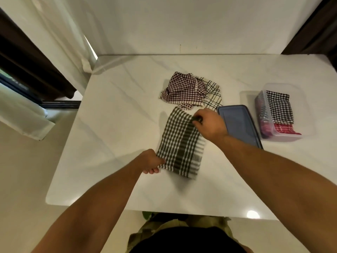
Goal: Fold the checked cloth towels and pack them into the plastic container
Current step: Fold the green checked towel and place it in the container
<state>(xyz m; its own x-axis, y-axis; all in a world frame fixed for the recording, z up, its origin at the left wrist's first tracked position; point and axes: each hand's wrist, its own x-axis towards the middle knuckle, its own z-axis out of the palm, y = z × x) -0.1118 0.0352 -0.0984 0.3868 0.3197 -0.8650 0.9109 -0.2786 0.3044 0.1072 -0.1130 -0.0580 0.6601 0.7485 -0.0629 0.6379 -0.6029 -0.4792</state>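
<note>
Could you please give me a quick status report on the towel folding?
Left hand grips green checked towel at near corner; right hand pinches far corner. Maroon towel, cream towel unfolded beyond. Blue lid lies between it and container.

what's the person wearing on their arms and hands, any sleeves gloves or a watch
The left hand and right hand are ungloved, with no sleeve in view above either and no watch or band at either wrist. The fingers are too hidden to rule out rings.

A dark green-and-white checked towel [180, 145] on a white, grey-veined table [109, 143]. Also pictured: a maroon-and-white checked towel [182, 88] and a slate-blue lid [238, 123].
</note>
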